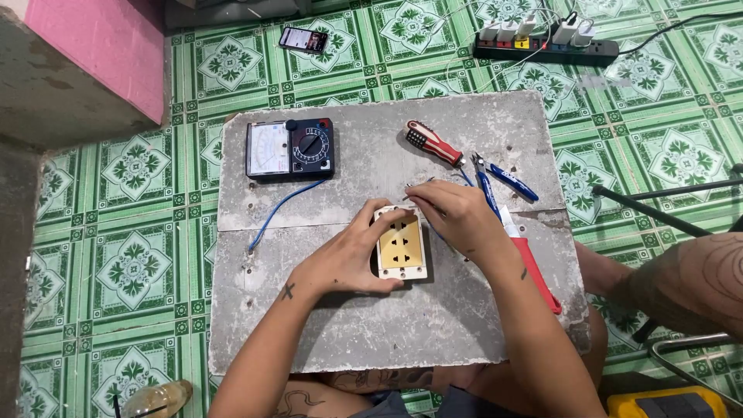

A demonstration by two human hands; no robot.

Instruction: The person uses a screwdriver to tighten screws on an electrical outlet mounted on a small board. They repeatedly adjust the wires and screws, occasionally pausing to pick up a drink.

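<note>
- the socket plate [400,244], a small white frame with a yellow face and two outlets, lies flat near the middle of the grey bench [348,325].
- the left hand [344,259] presses on the plate's left edge, fingers closed over its rim and lower corner, pinning it down.
- the right hand [453,217] sits at the plate's top right corner, fingertips pinched together around something thin; what exactly it pinches is too small to tell.
- judged by looks, the plate is light, rigid moulded plastic: it will slide on the smooth bench unless held, and its thin frame could crack if squeezed hard.
- the long side edges look like the safest place to hold it, clear of the yellow face and outlet slots.
- a blue wire [280,207] curls from the bench's left side up toward the analogue multimeter [290,149].
- a red-handled screwdriver [433,143] and blue-handled pliers [495,179] lie just beyond the right hand, apart from the plate.
</note>
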